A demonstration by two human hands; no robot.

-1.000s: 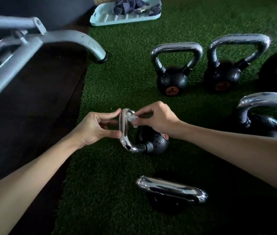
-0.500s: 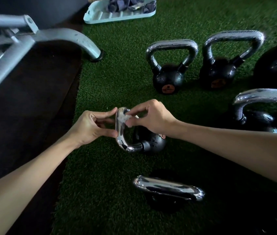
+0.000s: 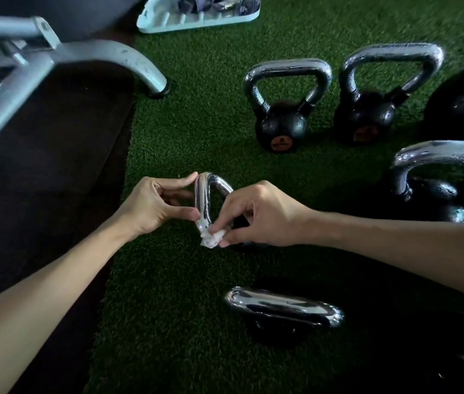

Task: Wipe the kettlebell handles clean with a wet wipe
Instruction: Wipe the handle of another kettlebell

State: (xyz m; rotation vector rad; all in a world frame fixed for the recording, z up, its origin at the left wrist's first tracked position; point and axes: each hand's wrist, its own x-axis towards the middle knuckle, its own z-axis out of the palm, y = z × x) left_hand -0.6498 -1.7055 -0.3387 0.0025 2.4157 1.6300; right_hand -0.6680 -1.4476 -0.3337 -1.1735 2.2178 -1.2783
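Note:
A small black kettlebell lies tipped on the green turf, its chrome handle (image 3: 207,191) turned toward my left. My left hand (image 3: 155,207) pinches that handle between thumb and fingertips, steadying it. My right hand (image 3: 256,216) pinches a crumpled white wet wipe (image 3: 210,238) against the handle's lower end; the kettlebell's ball is mostly hidden behind this hand. Close in front of me stands another kettlebell with a chrome handle (image 3: 284,307).
Two upright kettlebells (image 3: 282,123) (image 3: 367,115) stand behind on the turf (image 3: 196,132), with larger ones (image 3: 435,177) at the right edge. A grey metal bench frame (image 3: 88,56) over a dark mat is on the left. A pale tray (image 3: 196,21) with cloths lies at the back.
My right hand has slid the wipe from the top of the handle down to its lower end. My left hand keeps its hold on the handle.

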